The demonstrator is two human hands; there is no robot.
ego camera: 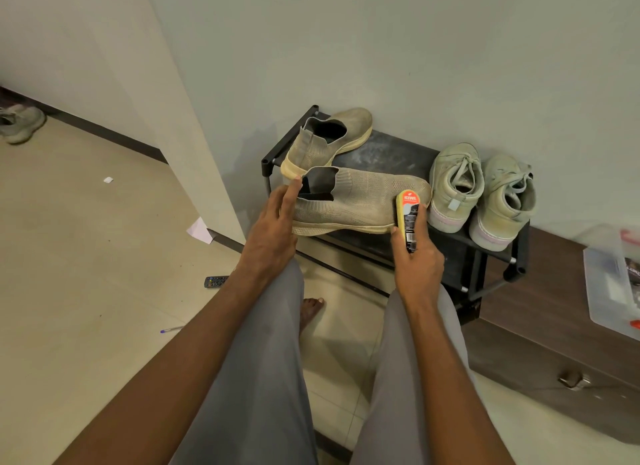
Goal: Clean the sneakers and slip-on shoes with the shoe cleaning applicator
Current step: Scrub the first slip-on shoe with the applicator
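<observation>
A beige knit slip-on shoe (363, 201) lies on its side across the front of a black shoe rack (391, 152). My left hand (273, 218) holds its heel end, the index finger up against the collar. My right hand (415, 260) grips the shoe cleaning applicator (408, 218), a black bottle with a yellow sponge head, pressed against the shoe's toe. The second slip-on (325, 142) rests at the rack's back left. Two pale green lace-up sneakers (481, 194) stand side by side on the rack's right end.
A brown drawer cabinet (554, 343) stands right of the rack, with a clear plastic box (613, 284) on top. On the tiled floor lie a remote control (215, 281), a pen (171, 329), paper scraps (199, 230) and another sneaker (20, 123) far left. My legs and bare foot are below.
</observation>
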